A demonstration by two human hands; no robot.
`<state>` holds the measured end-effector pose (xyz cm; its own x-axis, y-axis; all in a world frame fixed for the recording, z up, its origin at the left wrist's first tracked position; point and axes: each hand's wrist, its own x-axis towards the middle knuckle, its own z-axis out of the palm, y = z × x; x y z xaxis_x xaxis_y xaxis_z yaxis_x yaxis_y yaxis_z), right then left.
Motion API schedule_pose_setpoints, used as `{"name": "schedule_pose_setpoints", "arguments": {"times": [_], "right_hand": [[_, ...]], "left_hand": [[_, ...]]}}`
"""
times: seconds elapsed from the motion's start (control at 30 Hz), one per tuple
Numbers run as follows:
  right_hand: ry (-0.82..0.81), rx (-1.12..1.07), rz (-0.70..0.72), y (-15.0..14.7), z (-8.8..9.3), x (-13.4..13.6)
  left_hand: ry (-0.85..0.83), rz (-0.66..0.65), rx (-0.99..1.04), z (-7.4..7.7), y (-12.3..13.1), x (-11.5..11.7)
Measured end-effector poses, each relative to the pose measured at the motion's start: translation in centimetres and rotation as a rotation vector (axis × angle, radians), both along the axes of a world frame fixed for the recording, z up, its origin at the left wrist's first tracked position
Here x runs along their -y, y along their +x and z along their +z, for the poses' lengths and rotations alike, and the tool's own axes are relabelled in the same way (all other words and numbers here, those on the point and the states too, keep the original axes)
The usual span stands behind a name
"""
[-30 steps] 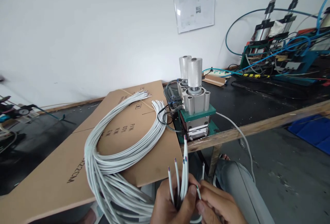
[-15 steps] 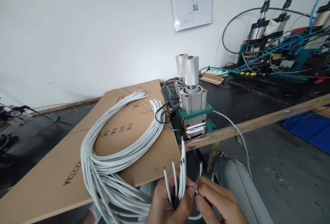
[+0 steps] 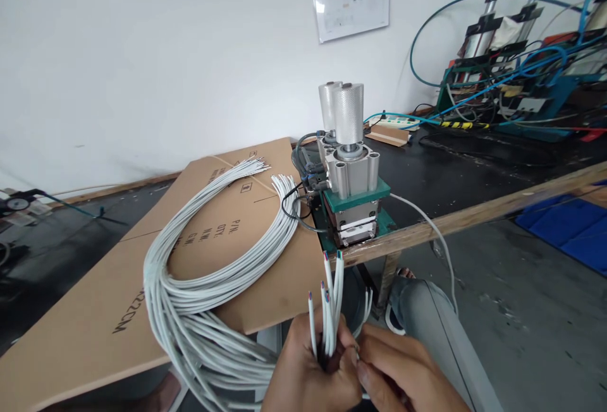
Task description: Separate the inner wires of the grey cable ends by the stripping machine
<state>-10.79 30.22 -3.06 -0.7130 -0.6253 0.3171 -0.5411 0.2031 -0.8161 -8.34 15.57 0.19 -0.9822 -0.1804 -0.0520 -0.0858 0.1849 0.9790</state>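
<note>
My left hand (image 3: 310,377) grips several white cables (image 3: 331,308) that stand upright, their stripped ends showing coloured cores. Close against it on the right, my right hand (image 3: 408,377) pinches one of these cables low down between thumb and fingers. The cable tips point toward a small pneumatic machine (image 3: 351,178) with two silver cylinders on a green base, at the bench's front edge. A large looped bundle of white cables (image 3: 208,292) lies on flattened cardboard (image 3: 95,323) and runs down to my left hand.
The black bench (image 3: 455,178) has a wooden front edge. Further machines with blue hoses (image 3: 512,77) stand at the back right, next to a power strip (image 3: 393,122). My knee in grey trousers (image 3: 427,311) is under the bench. A blue sheet (image 3: 569,235) lies on the floor.
The view has shifted slightly, so the machine sits lower left. My right hand has drawn in against the left, and the upright cable tips are bunched closer together.
</note>
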Motion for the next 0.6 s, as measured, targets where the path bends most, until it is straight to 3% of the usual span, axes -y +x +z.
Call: {"name": "schedule_pose_setpoints", "arguments": {"times": [0.2,0.33,0.6], "right_hand": [[0.055,-0.125,-0.085,0.1,-0.4,-0.4],[0.07,-0.027,-0.071,0.2,-1.1,0.0],[-0.356,0.014,-0.049,-0.5,-2.2,1.8]], "left_hand": [[-0.081,-0.01,0.122,1.7,-0.2,-0.1],[-0.073,-0.085,0.146,2.3,-0.4,-0.3],[0.146,0.003,0.102,1.0,-0.2,0.2]]}}
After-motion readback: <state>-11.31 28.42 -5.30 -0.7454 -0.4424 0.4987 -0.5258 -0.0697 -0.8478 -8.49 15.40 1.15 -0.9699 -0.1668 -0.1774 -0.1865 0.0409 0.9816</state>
